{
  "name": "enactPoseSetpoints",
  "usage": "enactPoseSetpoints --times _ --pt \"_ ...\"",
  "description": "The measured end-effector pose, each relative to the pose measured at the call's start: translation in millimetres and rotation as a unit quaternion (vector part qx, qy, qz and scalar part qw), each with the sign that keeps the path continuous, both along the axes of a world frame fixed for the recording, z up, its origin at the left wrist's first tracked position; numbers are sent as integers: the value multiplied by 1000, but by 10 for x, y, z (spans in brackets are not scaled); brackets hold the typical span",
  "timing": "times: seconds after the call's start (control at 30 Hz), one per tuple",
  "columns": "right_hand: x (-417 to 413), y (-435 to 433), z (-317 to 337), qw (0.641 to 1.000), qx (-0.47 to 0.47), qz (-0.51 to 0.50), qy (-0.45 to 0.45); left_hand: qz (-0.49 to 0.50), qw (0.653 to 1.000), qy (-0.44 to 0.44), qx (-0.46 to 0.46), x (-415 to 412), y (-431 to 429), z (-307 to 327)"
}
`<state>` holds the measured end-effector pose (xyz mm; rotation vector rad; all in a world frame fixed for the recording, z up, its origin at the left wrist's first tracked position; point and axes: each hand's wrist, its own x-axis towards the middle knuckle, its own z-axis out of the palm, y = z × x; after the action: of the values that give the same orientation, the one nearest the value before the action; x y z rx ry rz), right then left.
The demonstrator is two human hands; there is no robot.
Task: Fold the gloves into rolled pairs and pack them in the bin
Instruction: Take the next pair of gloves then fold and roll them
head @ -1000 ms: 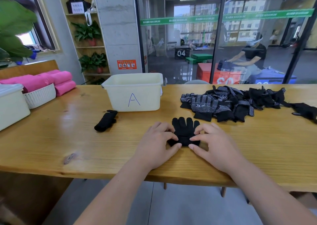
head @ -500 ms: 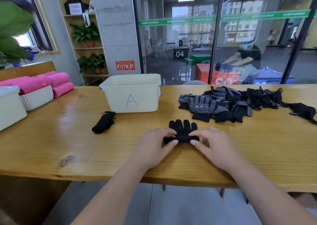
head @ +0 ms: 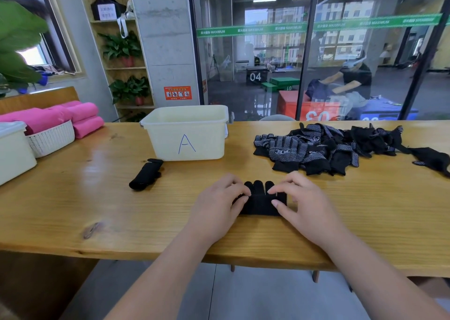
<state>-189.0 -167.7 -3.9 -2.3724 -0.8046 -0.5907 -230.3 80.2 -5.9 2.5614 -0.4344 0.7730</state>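
The left hand point(head: 219, 202) and right hand point(head: 302, 202) gripped the pair point(head: 260, 206) by its ends, fingers point(head: 238, 189) curled round it, likely to keep the roll tight. The bin point(head: 187, 134) stood beyond, handy for packing.

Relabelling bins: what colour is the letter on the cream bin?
Blue, on the cream plastic bin; head view.

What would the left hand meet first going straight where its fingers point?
The left hand sits on the black glove, so that comes first; just past it, likely the right hand, though depth is unclear.
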Motion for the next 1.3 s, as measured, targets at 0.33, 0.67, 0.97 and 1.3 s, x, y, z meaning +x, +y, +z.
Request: enactPoseSetpoints --times 0.33,0.67,0.97,1.3 --pt "-28 71 -43 995 -67 -52 -47 4 997 42 62 24 -32 -6" --pt "-8 7 20 997 -20 -20 78 -20 996 89 6 46 51 10" --pt "26 -34 41 971 136 41 195 -13 965 177 -191 -31 94 102" --pt "69 34 -54 998 -24 2 -57 23 998 -35 47 37 18 -40"
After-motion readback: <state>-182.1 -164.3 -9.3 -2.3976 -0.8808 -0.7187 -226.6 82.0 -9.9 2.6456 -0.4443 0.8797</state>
